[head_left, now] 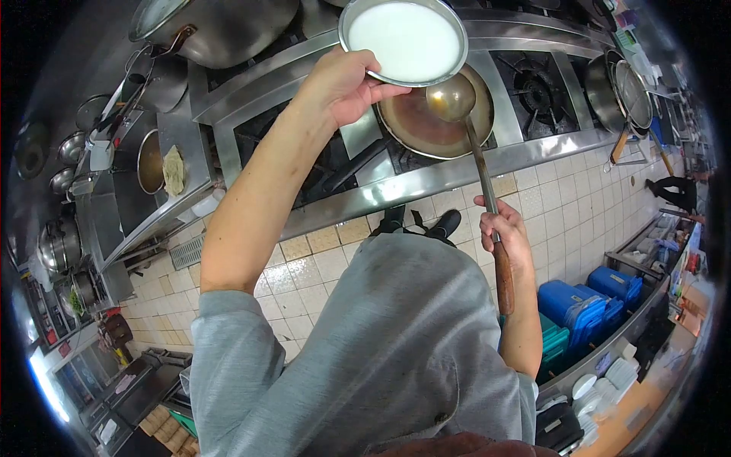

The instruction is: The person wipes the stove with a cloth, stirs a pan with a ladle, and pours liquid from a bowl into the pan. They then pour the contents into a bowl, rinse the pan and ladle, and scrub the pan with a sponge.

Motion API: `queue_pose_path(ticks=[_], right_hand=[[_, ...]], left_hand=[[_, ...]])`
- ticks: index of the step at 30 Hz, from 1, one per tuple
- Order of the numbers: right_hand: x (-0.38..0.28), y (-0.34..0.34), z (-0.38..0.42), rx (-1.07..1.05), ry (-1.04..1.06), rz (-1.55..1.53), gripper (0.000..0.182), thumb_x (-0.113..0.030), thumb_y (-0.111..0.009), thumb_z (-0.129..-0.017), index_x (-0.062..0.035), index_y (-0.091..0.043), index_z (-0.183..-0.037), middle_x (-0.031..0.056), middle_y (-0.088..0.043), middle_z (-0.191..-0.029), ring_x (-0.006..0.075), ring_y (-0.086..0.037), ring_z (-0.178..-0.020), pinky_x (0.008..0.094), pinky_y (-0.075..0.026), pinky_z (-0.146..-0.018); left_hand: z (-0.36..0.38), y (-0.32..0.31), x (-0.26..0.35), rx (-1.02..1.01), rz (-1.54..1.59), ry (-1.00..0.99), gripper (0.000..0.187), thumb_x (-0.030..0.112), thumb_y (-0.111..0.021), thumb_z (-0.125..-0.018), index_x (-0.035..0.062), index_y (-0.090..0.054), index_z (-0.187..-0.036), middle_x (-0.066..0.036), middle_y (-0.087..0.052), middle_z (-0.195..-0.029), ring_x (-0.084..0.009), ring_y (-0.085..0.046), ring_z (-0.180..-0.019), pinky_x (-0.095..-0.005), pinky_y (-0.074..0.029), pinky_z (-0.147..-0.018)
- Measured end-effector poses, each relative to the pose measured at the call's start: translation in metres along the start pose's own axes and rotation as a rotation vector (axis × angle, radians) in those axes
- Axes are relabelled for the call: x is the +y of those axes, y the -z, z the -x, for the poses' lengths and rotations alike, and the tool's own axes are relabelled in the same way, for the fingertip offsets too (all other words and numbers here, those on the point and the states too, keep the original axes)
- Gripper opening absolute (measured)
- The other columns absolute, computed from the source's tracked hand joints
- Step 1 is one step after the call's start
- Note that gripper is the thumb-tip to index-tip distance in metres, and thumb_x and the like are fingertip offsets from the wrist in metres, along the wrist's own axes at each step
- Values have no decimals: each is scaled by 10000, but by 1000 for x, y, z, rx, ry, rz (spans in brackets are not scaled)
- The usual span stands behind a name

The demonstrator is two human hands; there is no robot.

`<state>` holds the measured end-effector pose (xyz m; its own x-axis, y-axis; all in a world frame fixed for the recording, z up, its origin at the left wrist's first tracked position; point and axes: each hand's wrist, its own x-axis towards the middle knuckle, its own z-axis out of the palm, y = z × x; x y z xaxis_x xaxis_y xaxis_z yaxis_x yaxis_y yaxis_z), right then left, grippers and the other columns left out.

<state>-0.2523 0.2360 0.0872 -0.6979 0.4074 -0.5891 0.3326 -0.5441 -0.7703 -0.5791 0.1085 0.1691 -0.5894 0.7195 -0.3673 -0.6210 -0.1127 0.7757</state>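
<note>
My left hand grips the near rim of a round metal bowl filled with white liquid, held up over the stove. Below and partly behind it, a frying pan sits on a burner, its dark handle pointing to the lower left. A thin reddish-brown layer shows inside the pan. My right hand is wrapped round the long metal shaft of a ladle, above its wooden grip. The ladle's round head is over the pan, close by the bowl's lower edge.
Large pots stand at the back left. A bare gas burner lies right of the pan, with a pot and strainer beyond. A folded cloth hangs over the left counter edge. Blue bins stand at lower right on the tiled floor.
</note>
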Motion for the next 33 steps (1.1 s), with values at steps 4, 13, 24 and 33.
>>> queue_pose_path(ticks=[4,13,24,33], right_hand=[[6,-2,-3,-40,-30,9,410,-58,-526,-823,79,-543,-1209,2,-488,-620,76,-407,-402,203,-332,-368],[4,-8,-6,-121,-155,-200,401,-90,-527,-882,65,-514,-1252,-20,-473,-629,62,-388,-394,209,-313,-366],[7,10,5,-155,-56,-350,421,-98,-526,-899,51,-493,-1292,-18,-457,-620,66,-386,-376,215,-327,-362],[-6,11,20,-43,66,-126,461,-44,-534,-809,51,-528,-1259,5,-463,-612,86,-423,-420,216,-346,-378]], left_hand=[[2,1,1,4,-10,-3,497,-79,-417,-870,-200,-257,-1325,-338,-435,-1303,-462,-558,-1170,-524,-566,-963],[4,2,0,57,10,-4,479,-80,-411,-873,-190,-277,-1320,-323,-457,-1285,-456,-568,-1158,-527,-571,-953],[0,4,-1,28,20,-11,502,-89,-417,-858,-187,-271,-1328,-321,-435,-1316,-471,-532,-1199,-559,-545,-975],[-5,2,1,13,16,-5,487,-81,-417,-866,-189,-277,-1319,-319,-432,-1314,-457,-542,-1190,-550,-548,-974]])
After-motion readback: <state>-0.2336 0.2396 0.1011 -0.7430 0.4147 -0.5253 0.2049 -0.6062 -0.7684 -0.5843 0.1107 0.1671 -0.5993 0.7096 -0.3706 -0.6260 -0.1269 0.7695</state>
